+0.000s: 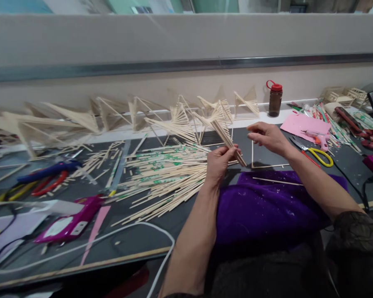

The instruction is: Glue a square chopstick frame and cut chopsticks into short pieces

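Note:
My left hand [219, 163] is closed around a bundle of thin wooden sticks [224, 135], held slanting above the table. To its right, my right hand [265, 136] hovers with bent fingers; thumb and forefinger look slightly apart, and I make out nothing between them. Just below that hand, thin sticks form a corner [253, 166] on the dark tabletop. A single stick [276, 181] lies on the purple cloth [255, 211] under my forearms. Beside my left hand spreads a large pile of loose sticks [174, 174], some in green-and-white paper wrappers.
Twisted stick models [180, 120] line the wall. A brown bottle [275, 101] with a red lid stands behind. Yellow-handled scissors [320, 157] and a pink glue gun [320, 136] lie right. At left are pliers [49, 171], a magenta device [71, 221] and a white cable [143, 224].

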Demonstrator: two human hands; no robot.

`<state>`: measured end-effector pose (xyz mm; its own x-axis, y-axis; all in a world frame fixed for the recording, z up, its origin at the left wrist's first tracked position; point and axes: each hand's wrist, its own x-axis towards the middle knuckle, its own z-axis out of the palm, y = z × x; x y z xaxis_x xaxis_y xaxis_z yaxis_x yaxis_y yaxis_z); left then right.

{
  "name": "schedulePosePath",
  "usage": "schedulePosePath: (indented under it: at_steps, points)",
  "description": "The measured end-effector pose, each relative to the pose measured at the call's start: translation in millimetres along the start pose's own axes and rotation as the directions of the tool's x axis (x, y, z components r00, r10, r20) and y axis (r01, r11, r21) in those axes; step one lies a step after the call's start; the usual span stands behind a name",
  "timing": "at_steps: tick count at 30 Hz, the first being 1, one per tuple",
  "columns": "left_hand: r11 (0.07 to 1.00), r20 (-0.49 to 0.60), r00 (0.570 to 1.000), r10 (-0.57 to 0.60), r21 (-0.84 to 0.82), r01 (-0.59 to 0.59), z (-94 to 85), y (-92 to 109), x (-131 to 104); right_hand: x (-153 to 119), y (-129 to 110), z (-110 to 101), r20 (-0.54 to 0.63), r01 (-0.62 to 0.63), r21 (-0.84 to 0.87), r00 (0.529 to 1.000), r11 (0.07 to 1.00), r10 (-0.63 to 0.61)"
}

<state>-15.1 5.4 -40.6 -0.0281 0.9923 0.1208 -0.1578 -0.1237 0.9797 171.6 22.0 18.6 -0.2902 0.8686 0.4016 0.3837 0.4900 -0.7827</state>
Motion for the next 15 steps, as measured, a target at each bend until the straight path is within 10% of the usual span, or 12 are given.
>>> schedulePosePath:
  at_steps: [9,15]
  points:
    - [0.948,0.005,0.965,-0.261,-0.188,0.257,18.6,2,-7,-60,37,-5,0.119,-0.307,0.084,0.948,0.948,0.296]
    - [0.964,0.020,0.968,-0.252,-0.087,0.253,24.7,-2,-10,-61,35,-3,0.165,-0.151,-0.109,0.972,0.983,0.167]
